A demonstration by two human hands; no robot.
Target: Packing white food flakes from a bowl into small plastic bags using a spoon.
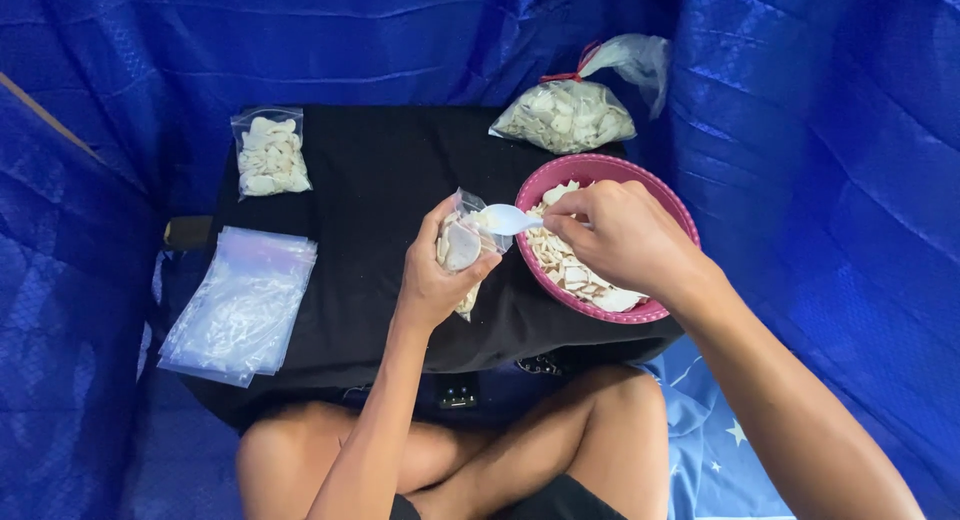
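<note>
I am sitting cross-legged in front of a low counter (380, 180) draped in black cloth, with blue fabric hanging all around.

My left hand (432, 272) is closed around a small clear bag (462, 248), pinching it upright with the mouth facing right, seemingly so the opening stays wide enough to receive pieces. The bag is already holding some pale, flat chips. My left forearm is rising from my lap, wrist bent slightly back.

My right hand (622, 238) is gripping the handle of a white plastic spoon (508, 219) between thumb and curled fingers, closed firmly on it. The spoon's bowl is sitting right at the bag's mouth. My right arm is reaching in from the lower right, with the hand hovering over a pink bowl (668, 196), which is resting at the counter's right edge, just beside the bag, probably to keep each scoop short. The bowl is holding a heap of the same pale chips.

Behind the bowl, a large tied plastic sack (565, 116) of chips is lying near the back right corner. At the back left, a filled small bag (270, 155) is lying flat, well apart from my hands. Near the front left, a stack of empty clear bags (242, 302) is overhanging the counter's edge.
</note>
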